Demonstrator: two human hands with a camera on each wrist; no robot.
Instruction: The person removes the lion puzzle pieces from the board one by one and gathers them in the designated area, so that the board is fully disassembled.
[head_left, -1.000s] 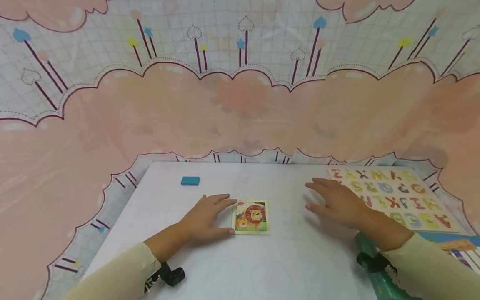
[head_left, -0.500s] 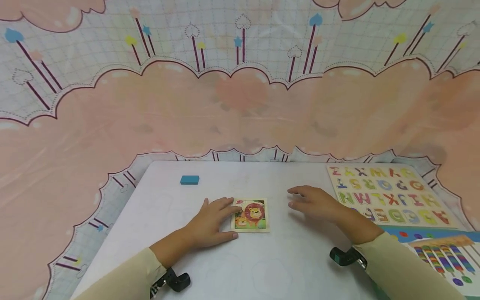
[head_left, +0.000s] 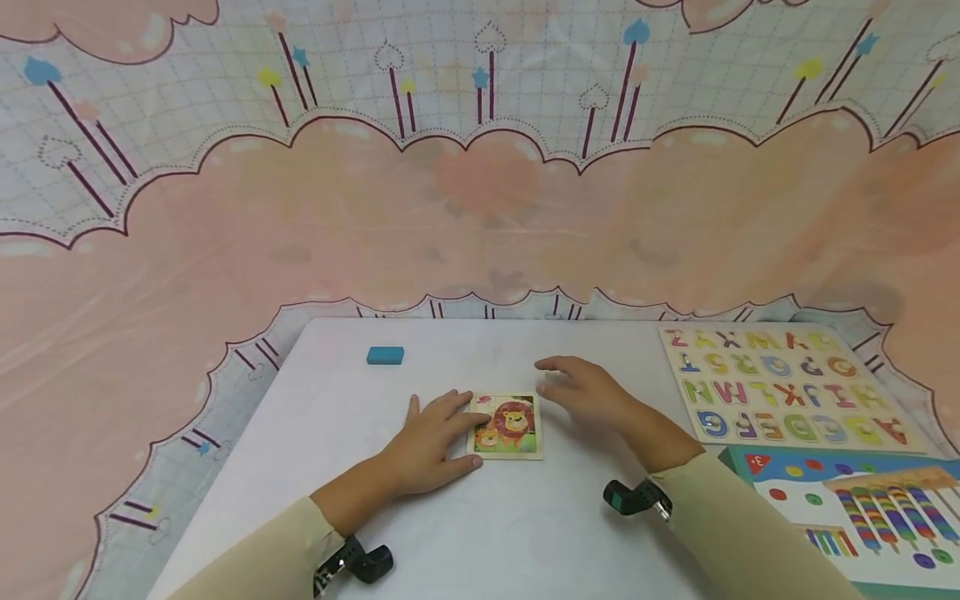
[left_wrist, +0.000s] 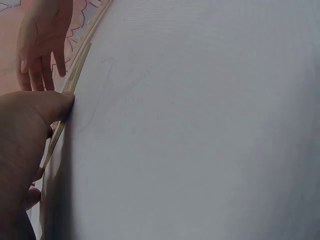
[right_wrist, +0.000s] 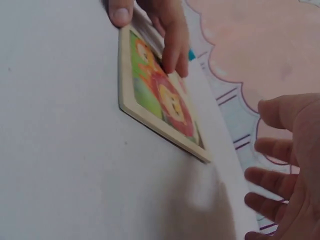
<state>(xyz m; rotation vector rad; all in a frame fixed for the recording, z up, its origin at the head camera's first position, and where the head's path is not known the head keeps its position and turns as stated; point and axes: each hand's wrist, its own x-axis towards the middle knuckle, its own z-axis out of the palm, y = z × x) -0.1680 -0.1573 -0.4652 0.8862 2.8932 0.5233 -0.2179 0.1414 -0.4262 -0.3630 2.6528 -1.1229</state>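
Observation:
A small square lion picture puzzle [head_left: 513, 442] in a pale wooden frame lies flat on the white table in the head view. My left hand [head_left: 431, 442] rests at its left side with fingers spread. The thumb is at the near left corner, and a fingertip lies over the picture, as the right wrist view also shows. To the right of the puzzle, my right hand [head_left: 588, 396] hovers with loosely extended fingers and holds nothing. In the right wrist view its fingers [right_wrist: 270, 180] stand apart from the frame [right_wrist: 150, 125].
A blue block [head_left: 386, 356] sits toward the back left of the white table [head_left: 525, 533]. At the right lie an alphabet board [head_left: 795, 337] and a box with bead rods pictured on it [head_left: 780, 525]. A cloud-patterned cloth [head_left: 480, 225] hangs behind.
My right hand has moved left, from beside the alphabet board to close by the puzzle. My left hand has shifted slightly right, bringing a finger onto the picture.

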